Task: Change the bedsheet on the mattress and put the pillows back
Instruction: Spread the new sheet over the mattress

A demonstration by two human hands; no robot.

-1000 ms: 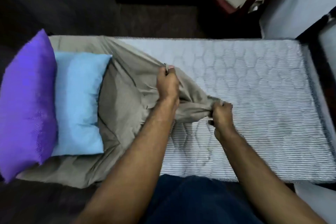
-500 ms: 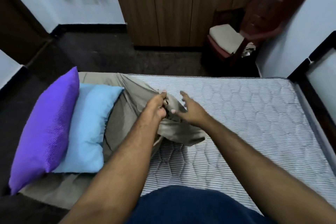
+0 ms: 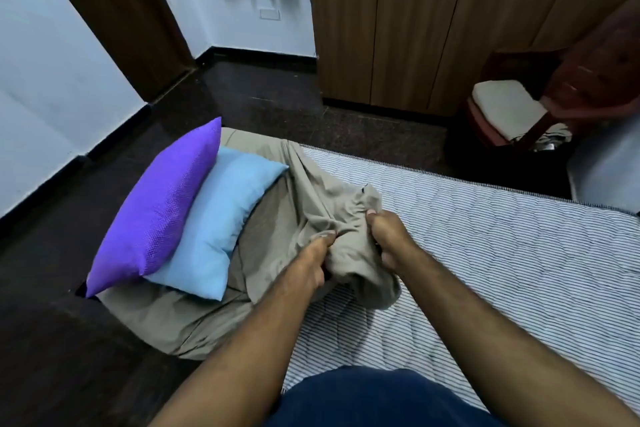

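Note:
A beige bedsheet [image 3: 277, 239] lies bunched over the left end of the striped quilted mattress [image 3: 502, 253], most of which is bare. My left hand [image 3: 310, 267] grips a bundle of the sheet from the left. My right hand [image 3: 388, 236] grips the same gathered bundle from the right, thumb on top. A purple pillow [image 3: 156, 208] leans against a light blue pillow [image 3: 221, 218]; both rest on the sheet at the mattress's left end.
Dark floor [image 3: 277, 104] lies beyond and left of the mattress. A wooden wardrobe [image 3: 415, 21] stands at the back, a dark red chair [image 3: 554, 90] with a white cushion at the back right, and a dark door [image 3: 114, 10] at the left.
My right hand let go of the sheet's lower fold, reached toward the left hand with fingers spread, and now grips the bundle beside it. More sheet is gathered toward the pillows. The view tilted up.

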